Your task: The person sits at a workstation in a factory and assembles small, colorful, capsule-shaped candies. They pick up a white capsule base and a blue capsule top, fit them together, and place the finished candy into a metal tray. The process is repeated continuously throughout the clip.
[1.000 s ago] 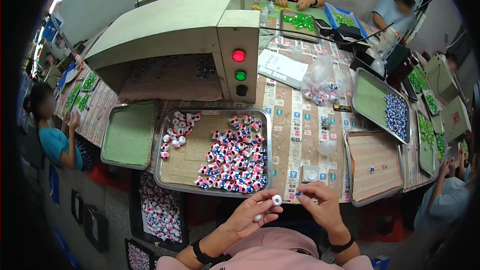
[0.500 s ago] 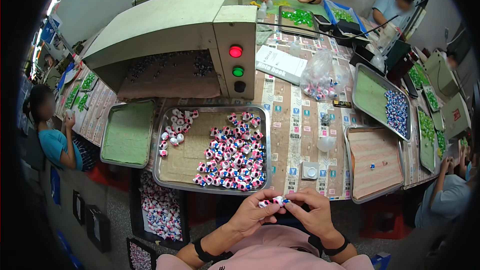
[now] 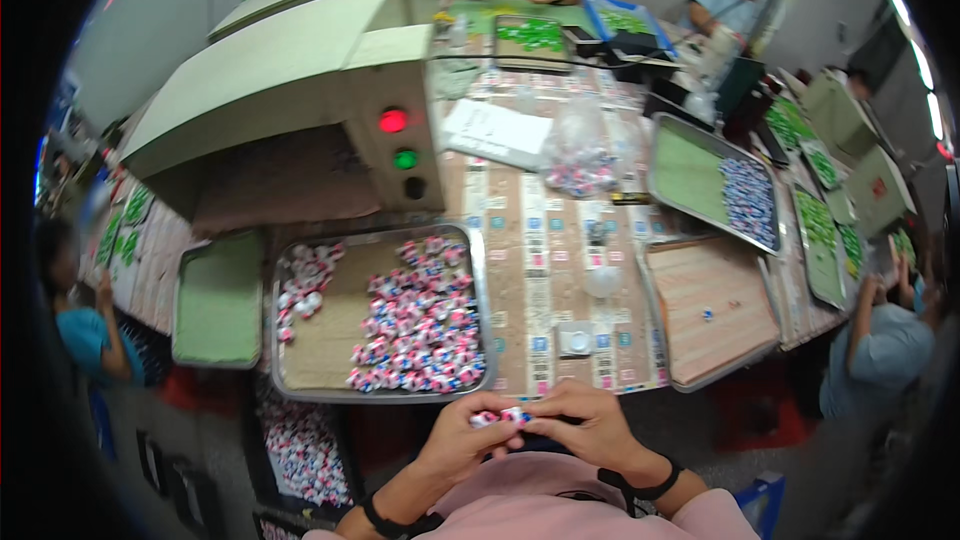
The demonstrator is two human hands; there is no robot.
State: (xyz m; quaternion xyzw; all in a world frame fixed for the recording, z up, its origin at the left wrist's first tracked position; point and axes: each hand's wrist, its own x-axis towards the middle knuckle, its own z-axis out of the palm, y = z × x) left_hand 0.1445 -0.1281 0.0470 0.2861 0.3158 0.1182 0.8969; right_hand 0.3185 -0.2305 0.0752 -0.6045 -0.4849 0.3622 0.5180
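Just in front of the table edge, both my hands are closed together at chest height. My left hand (image 3: 455, 440) grips a small white and pink figurine (image 3: 484, 420). Beside it, a second figurine (image 3: 515, 415), white with blue, sits between my hands, pinched by the fingertips of my right hand (image 3: 590, 422). Motion blur hides the finer details of both pieces. Ahead and left lies a metal tray (image 3: 325, 345) lined with tan cloth. It bears a large pile of pink, white and blue figurines (image 3: 420, 330) and a smaller group of mostly white ones (image 3: 308, 285).
A pale green tunnel machine (image 3: 290, 50) stands behind the tray. A green-lined tray (image 3: 218, 300) lies at left. Rightward are a bagged batch of figurines (image 3: 582, 165), a pink-lined tray (image 3: 712, 315) and a tray of blue pieces (image 3: 690, 165). Co-workers sit around.
The whole view has swung, so the table and machine sit farther left in the picture and blurrier. My hands stay together on the figurines.
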